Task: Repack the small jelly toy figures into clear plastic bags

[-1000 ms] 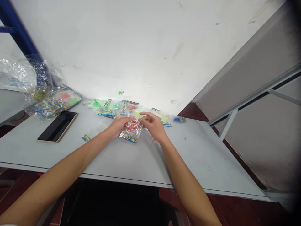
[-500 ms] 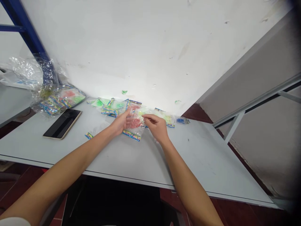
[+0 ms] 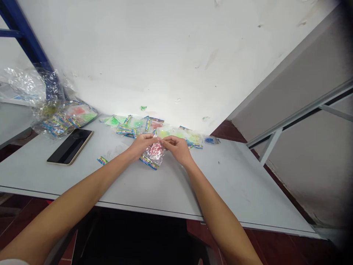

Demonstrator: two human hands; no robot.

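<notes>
A clear plastic packet (image 3: 154, 152) with red contents and a colourful printed strip hangs between my hands above the table. My left hand (image 3: 143, 144) pinches its upper left edge, fingers closed. On the other side my right hand (image 3: 176, 146) pinches the upper right edge, its fingertips close to those of the left. Behind the hands, packets with green contents (image 3: 139, 123) and yellow contents (image 3: 194, 138) lie along the wall. A packet with blue contents (image 3: 211, 140) lies at the right end of this row.
A phone (image 3: 70, 146) lies on the grey table (image 3: 132, 191) at the left. Behind it are a pile of packets (image 3: 78, 112) and a crumpled clear bag (image 3: 26, 84). The white wall (image 3: 138, 55) borders the table's back edge.
My left hand has gone from open fingers behind the packet to a pinch on its edge. Both hands have come together at the packet's top. The view has shifted slightly.
</notes>
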